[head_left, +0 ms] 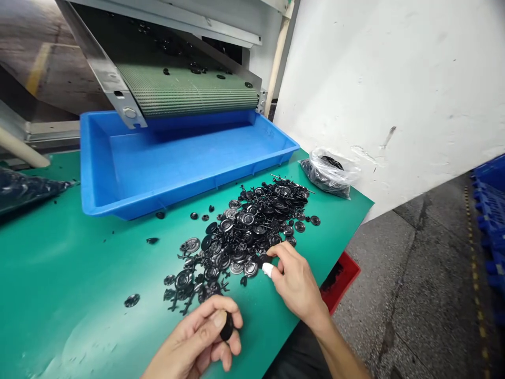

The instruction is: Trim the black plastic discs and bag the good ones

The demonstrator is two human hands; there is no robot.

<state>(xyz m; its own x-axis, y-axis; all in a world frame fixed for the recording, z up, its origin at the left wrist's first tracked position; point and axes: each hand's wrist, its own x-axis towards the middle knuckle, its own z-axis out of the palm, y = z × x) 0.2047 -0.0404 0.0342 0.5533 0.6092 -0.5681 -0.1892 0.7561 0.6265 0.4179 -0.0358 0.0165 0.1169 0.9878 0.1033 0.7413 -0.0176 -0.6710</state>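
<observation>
L hand (199, 337) grips blk disc (226, 327); R hand (295, 279) pinches blk pc (263, 260) at near edge of pile (252, 223) on surface (59, 258).

It's a factory wkshp: conveyor (193, 97) over blue tub (173, 152), blk parts (248, 221) heaped on grn bench (51, 252).

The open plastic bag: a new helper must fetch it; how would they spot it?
On the green table, find the blue tray, then look past its right end, by the white wall. The plastic bag sits there; unlike the darker bag at far left, it shows a whitish, open mouth.
</observation>
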